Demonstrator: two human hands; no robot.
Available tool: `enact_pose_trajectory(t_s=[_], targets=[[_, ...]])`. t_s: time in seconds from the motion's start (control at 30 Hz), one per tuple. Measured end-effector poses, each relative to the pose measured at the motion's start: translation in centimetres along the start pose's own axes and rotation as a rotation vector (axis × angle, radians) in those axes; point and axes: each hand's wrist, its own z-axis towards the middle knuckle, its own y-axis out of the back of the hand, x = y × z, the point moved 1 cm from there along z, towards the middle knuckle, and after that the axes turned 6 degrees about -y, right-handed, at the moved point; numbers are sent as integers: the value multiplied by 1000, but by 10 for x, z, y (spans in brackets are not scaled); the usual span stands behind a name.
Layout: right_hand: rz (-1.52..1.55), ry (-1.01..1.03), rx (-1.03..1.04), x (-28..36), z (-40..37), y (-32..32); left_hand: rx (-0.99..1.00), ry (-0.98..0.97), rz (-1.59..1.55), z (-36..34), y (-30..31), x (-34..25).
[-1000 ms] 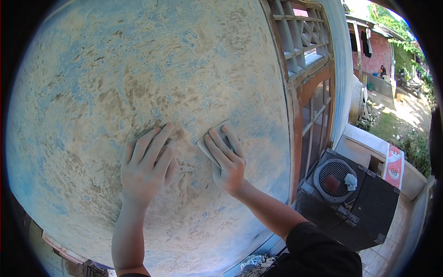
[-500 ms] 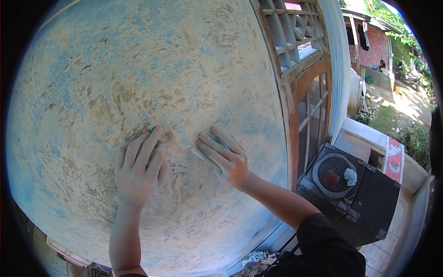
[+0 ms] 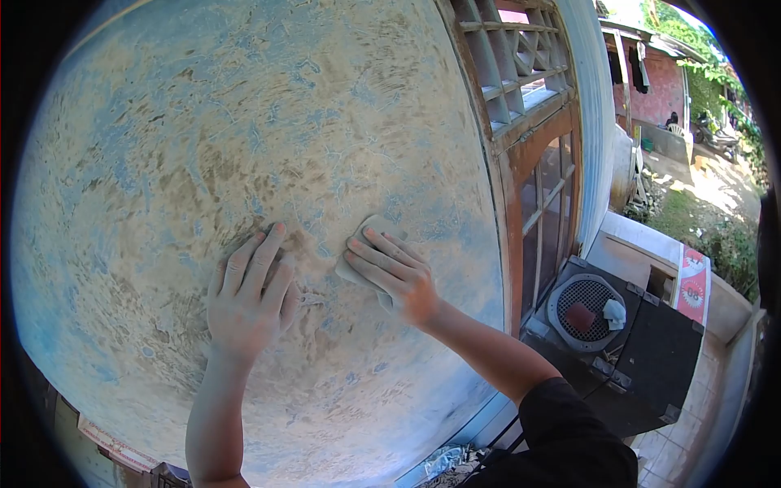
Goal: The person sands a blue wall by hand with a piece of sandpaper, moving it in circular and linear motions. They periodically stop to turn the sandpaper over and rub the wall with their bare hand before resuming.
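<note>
The wall [image 3: 342, 106] in front of me is mottled beige and brown with worn patches of blue paint. Flat against it, left of centre, lies my left hand [image 3: 250, 297], its fingers stretched out and pointing up; I see nothing held in it. My right hand [image 3: 394, 276] presses a folded piece of sandpaper [image 3: 373, 223] to the wall, a short way to the right. The sandpaper's pale edges stick out past the fingertips and beside the fingers. Pale dust coats both hands.
Right of the wall stands a wooden-framed glass door [image 3: 547, 203] under a lattice vent [image 3: 521, 61]. A black speaker box [image 3: 659, 350] with a round grille carries a reddish-brown piece and a crumpled white piece [image 3: 615, 314]. Clear plastic [image 3: 446, 460] lies at the wall's foot.
My right hand's fingers have shifted slightly on the sandpaper, showing more of its upper edge. My left hand stays in nearly the same place on the wall.
</note>
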Motion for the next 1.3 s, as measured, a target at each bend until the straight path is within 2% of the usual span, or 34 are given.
enact_pose_trajectory(t_s=[0.07,0.2,0.33,0.43,0.53,0.6,0.63,0.7,0.83,0.93,1.03,1.1,1.23,1.3], targets=[[0,2,-26,-12,-29,-1,3,-7,-6,0,0,0],[87,43,-154,-8,-14,-17,1,-31,-7,4,-1,2],[96,-21,-66,29,30,-13,34,0,-13,1,2,2],[57,40,-53,12,16,-7,53,-56,-62,-3,2,2],[-35,122,-117,-9,-14,-14,81,10,-53,-12,10,2],[25,50,-256,-14,-18,-22,120,51,35,-14,12,0],[22,48,-253,-2,-3,-19,120,51,30,-11,8,-2],[33,-124,-182,26,23,-19,118,78,-52,-5,1,-9],[66,-131,-167,29,31,-19,102,64,-26,-9,2,-6],[25,-36,-56,6,4,-3,61,36,-78,-15,0,-6],[-42,-36,-139,1,-20,-6,39,42,-51,-13,0,-9],[-12,-138,-277,8,-13,-15,42,45,50,-11,-1,-11],[46,-191,-257,43,30,-23,66,34,21,-18,1,-8],[119,-130,-254,42,37,-21,80,-13,-110,-31,7,3]])
